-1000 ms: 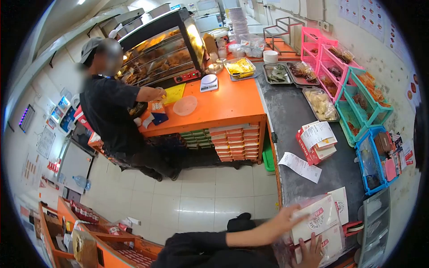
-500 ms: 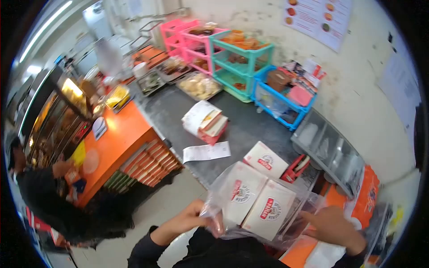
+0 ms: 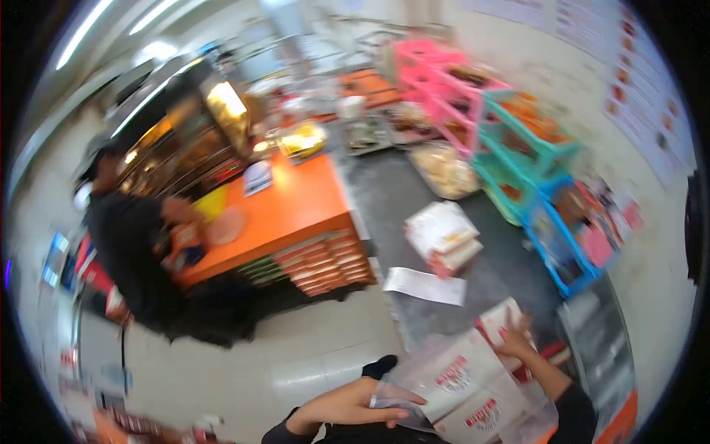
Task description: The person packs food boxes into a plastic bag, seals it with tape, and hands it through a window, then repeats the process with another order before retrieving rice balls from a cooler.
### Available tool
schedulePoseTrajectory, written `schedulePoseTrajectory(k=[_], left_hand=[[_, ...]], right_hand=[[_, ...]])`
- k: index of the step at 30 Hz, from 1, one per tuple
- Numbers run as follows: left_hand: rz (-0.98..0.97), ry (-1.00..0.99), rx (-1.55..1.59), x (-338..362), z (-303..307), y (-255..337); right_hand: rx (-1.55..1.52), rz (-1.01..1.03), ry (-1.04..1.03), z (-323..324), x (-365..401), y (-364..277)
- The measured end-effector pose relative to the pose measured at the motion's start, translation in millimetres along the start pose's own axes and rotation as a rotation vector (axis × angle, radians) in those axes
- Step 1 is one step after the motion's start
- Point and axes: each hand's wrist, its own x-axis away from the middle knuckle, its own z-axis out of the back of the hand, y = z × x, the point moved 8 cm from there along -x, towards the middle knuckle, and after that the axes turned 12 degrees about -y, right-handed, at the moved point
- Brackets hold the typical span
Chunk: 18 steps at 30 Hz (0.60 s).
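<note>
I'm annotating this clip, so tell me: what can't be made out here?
Head view, all motion-blurred:
Receipt: print unreadable, too small.
Boxes in the plastic bag: logos smeared; lower part cut by the bottom edge.
Right hand on the loose box: grip unclear.
Left hand on the bag's edge: arm cut off below.

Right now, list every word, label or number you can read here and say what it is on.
Nothing can be read: the picture is blurred.
Red logos on the white boxes in the plastic bag: lettering illegible.
Print on the receipt: too small.
Text on the wall posters: blurred.
</note>
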Motion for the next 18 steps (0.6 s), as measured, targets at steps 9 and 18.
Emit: schedulePoseTrajectory(k=[9,18], left_hand=[[-0.225,-0.107,0.407,-13,6,-16],[-0.292,-0.183,-0.055,-46,40,7]], right_hand=[[-0.23,0.098,0.427,191,32,-38],[-0.143,0.421,0.27,344,286,-222]])
